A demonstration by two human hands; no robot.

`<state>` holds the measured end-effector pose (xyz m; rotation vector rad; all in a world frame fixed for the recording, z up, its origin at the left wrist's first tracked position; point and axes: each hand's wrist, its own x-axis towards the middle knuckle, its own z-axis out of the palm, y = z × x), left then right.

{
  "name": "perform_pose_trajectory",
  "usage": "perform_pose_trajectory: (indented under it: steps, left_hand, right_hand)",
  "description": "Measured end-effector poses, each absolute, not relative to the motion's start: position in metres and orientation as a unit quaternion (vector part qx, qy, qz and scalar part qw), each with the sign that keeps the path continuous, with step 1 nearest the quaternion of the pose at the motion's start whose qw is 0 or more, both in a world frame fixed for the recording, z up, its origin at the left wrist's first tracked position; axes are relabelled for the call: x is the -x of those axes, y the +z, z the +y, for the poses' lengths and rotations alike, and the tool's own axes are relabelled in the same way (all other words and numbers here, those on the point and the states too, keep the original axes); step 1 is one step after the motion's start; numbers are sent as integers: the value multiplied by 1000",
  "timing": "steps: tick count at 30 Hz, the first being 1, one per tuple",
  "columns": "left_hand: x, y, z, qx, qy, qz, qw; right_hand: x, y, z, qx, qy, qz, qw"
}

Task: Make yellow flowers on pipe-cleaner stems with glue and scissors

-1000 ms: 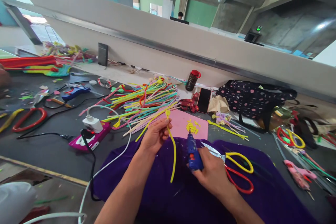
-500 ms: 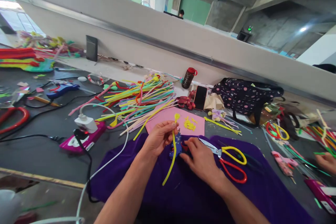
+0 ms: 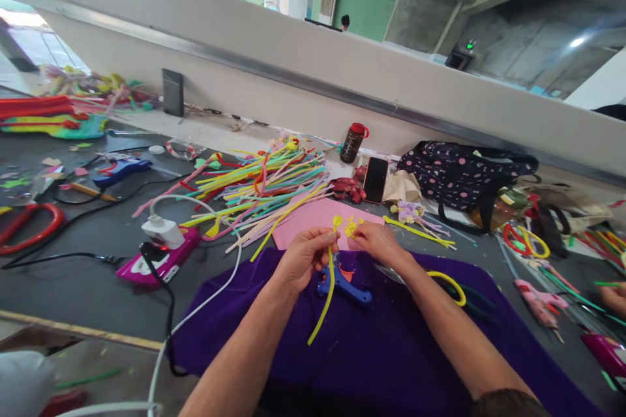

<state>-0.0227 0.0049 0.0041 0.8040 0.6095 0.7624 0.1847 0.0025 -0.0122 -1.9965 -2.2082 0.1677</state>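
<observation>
My left hand (image 3: 307, 259) is closed in a pinch on a yellow pipe cleaner (image 3: 324, 311), which hangs down over the purple cloth and has a small yellow tuft at its top. Over the pink sheet (image 3: 303, 220), my right hand (image 3: 380, 241) has its fingertips drawn together at the small yellow pieces (image 3: 351, 227); whether one is pinched in them is hidden. Below and between the hands lies a blue glue gun (image 3: 348, 288) with an orange trigger. Scissors with a yellow handle loop (image 3: 452, 285) lie partly under my right forearm.
A heap of colourful pipe cleaners (image 3: 264, 182) spreads behind the pink sheet. Farther back stand a phone (image 3: 376, 179), a dark bottle (image 3: 353, 143) and a patterned bag (image 3: 460, 176). A magenta power strip (image 3: 183, 260) with cables lies left. Another person's hand (image 3: 615, 298) shows at the right edge.
My right hand has let go of the blue glue gun, now lying on the cloth, and moved up to the yellow pieces. My left hand still holds the yellow pipe cleaner.
</observation>
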Motion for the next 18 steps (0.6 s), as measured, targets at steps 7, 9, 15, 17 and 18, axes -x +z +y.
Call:
perform_pose_trajectory:
  steps: [7, 9, 15, 17, 18]
  left_hand:
    - [23, 3, 4, -378, 350, 286, 808]
    - [23, 3, 4, -381, 350, 288, 806]
    - [22, 5, 4, -393, 350, 291, 799]
    - [21, 5, 3, -395, 349, 296, 797]
    - [21, 5, 3, -394, 349, 298, 796]
  right_hand:
    - [-185, -16, 7, 679, 88, -718, 127]
    - [-190, -13, 8, 677, 109, -709, 163]
    - [-203, -10, 10, 664, 206, -662, 278]
    - [-203, -11, 11, 655, 244, -644, 311]
    - [-202, -12, 12, 648, 262, -636, 327]
